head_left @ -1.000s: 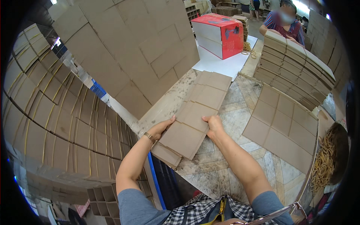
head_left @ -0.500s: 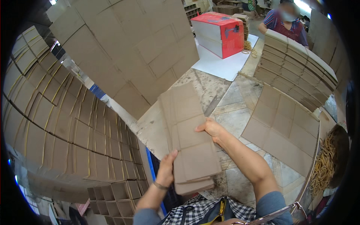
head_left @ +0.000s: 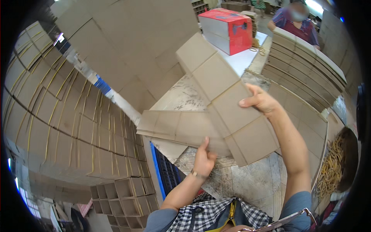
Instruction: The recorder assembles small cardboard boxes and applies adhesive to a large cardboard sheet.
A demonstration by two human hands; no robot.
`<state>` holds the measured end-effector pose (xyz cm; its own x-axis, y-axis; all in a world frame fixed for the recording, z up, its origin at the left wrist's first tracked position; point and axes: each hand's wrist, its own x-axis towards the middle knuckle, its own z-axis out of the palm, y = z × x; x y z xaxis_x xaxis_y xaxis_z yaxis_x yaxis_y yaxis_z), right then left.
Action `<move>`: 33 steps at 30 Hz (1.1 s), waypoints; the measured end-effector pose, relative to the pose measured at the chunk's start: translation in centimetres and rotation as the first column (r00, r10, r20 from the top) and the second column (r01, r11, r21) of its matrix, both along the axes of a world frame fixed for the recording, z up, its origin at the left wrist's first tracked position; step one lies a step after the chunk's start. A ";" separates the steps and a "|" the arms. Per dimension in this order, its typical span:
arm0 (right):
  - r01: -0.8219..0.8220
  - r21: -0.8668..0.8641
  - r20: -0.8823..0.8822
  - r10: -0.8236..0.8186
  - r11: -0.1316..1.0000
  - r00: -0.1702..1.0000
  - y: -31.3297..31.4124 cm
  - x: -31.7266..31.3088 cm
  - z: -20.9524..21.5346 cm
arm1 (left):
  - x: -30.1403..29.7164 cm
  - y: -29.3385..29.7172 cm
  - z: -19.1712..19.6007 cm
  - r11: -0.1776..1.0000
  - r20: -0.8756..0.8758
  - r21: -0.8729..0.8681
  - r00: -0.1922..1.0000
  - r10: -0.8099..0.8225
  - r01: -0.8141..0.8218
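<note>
Now the cardboard [head_left: 168, 121] splays crosswise. My right hand [head_left: 259, 101] pinches the upper strips [head_left: 218, 79]; my left hand [head_left: 203, 159] is too blurred to tell.

A hand could pass over the table [head_left: 249, 185], nearside of the sheets [head_left: 236, 102]; panel [head_left: 135, 58] and box [head_left: 226, 33] bar beyond; stack [head_left: 301, 69] bars far right.

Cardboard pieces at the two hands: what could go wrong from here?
1. The right hand holds the upper cardboard piece by one long edge, so it might tip or slip.
2. The lower cardboard piece crosses beneath it, with the left hand at its near edge; the pieces could snag.
3. The upper one's far end looks close to the red-and-white box and might bump it, though depth is unclear.
</note>
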<state>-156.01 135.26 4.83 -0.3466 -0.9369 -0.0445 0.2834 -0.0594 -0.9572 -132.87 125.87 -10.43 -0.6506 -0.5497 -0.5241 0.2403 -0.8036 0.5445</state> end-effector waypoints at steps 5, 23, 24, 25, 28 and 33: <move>0.360 -0.079 -0.116 -0.368 0.929 0.923 12.2 -2.0 2.3 | -10.9 -3.5 -3.5 0.997 -0.197 0.080 0.980 0.032 -0.016; 0.151 0.668 -0.355 0.134 0.729 0.925 27.3 7.4 -7.1 | -19.0 -6.3 3.9 0.983 -0.112 -0.183 0.993 -0.039 0.018; 0.255 0.678 -0.510 0.191 0.690 0.838 27.3 7.6 -7.5 | -17.2 -2.4 6.5 0.827 -0.075 -0.554 0.984 -0.165 0.096; 0.358 0.665 -0.642 0.257 0.656 0.723 27.2 8.0 -8.0 | -15.5 0.5 8.1 0.531 0.011 -0.833 0.964 -0.265 0.155; 0.514 0.558 -0.823 0.359 0.651 0.440 28.0 10.6 -7.9 | -10.9 2.1 7.3 -0.572 0.509 -0.801 0.702 -0.498 0.175; 0.494 0.672 -0.740 0.501 0.551 0.448 30.6 14.9 -8.1 | -5.7 7.4 5.4 -0.871 0.856 -0.481 0.264 -0.444 0.098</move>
<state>-141.11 165.83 -3.25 -0.6512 -0.6606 -0.3734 -0.6156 0.7476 -0.2492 -138.53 133.29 -5.01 -0.7283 0.6570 -0.1947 0.5076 0.7081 0.4909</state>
